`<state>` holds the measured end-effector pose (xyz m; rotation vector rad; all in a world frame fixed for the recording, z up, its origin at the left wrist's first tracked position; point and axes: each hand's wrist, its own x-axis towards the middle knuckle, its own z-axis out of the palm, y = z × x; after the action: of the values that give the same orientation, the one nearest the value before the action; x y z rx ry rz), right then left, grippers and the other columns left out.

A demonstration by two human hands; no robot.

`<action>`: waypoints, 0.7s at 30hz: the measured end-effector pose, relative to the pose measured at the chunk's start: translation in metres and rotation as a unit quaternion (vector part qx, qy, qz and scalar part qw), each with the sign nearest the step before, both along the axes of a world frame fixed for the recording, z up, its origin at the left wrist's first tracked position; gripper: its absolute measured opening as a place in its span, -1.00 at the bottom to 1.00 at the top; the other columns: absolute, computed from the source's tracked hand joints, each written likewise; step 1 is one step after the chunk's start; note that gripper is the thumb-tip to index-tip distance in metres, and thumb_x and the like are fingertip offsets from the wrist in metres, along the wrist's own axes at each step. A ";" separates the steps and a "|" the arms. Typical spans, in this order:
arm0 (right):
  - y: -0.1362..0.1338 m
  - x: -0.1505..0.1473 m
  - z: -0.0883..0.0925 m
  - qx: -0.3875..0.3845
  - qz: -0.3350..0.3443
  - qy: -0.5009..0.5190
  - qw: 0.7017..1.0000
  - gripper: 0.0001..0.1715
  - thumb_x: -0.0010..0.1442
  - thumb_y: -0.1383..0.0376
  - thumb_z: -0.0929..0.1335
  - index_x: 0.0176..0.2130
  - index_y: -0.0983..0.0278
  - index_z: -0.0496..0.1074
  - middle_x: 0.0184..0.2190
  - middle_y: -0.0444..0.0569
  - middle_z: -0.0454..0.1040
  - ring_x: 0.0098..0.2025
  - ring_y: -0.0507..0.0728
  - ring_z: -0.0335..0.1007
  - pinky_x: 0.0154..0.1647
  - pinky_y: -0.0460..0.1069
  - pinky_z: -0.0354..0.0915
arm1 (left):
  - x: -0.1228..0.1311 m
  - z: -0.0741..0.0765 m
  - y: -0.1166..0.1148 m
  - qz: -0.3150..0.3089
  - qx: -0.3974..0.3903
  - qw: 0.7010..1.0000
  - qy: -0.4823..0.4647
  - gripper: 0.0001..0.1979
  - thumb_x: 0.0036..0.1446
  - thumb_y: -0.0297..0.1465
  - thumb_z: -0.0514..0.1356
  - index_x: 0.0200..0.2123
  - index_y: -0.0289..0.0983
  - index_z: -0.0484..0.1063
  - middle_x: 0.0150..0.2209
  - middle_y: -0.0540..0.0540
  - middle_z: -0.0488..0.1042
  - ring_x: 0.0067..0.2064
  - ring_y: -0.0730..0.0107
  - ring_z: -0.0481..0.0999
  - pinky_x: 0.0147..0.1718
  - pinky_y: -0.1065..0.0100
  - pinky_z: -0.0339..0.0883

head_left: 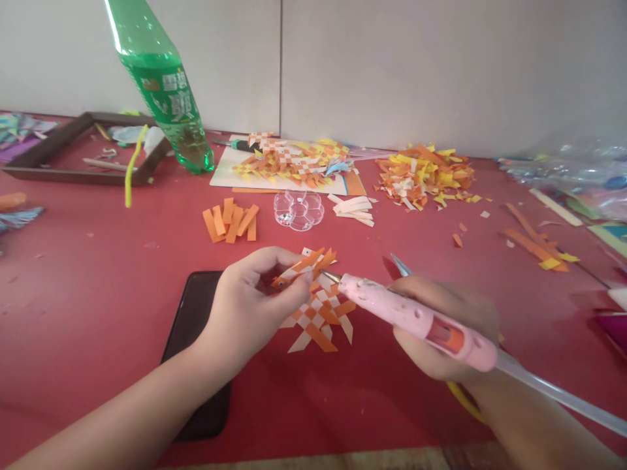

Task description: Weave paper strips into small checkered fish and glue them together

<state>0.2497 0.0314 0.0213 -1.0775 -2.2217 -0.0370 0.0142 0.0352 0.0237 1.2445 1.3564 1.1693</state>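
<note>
Between the thumb and fingers of my left hand (249,294) is a woven paper fish (304,263) in orange and white, with a small eye on it. My right hand (441,307) is closed around a pink hot glue gun (392,307), and a clear glue stick (558,388) runs out of its rear. The metal nozzle meets or nearly meets the right side of the fish. Below lie more woven orange and white paper pieces (321,320) on the red table. A pointed metal tip (400,264), perhaps of scissors, shows beyond my right hand.
A black phone (196,326) lies beside my left forearm. Orange strips (230,222), a clear flower-shaped tray (298,210) and white strips (353,209) lie ahead. Farther back are a green bottle (166,98), a dark frame (68,173) and a heap of paper scraps (424,176).
</note>
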 end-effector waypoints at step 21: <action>0.002 0.002 -0.002 0.028 -0.002 -0.014 1.000 -0.83 0.01 0.42 0.29 -0.39 0.15 0.23 -0.65 -0.22 0.15 -0.67 0.00 0.00 -0.65 -0.06 0.07 | -0.004 -0.005 0.000 -0.034 0.018 0.998 0.046 -0.95 0.09 -0.38 0.29 -0.38 -0.23 0.50 -0.45 0.03 0.55 -0.42 0.45 0.50 -0.43 0.48 0.38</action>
<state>0.2513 0.0333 0.0197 -1.0557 -2.2297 -0.1155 0.0104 0.0355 0.0184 1.3734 1.3550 1.1059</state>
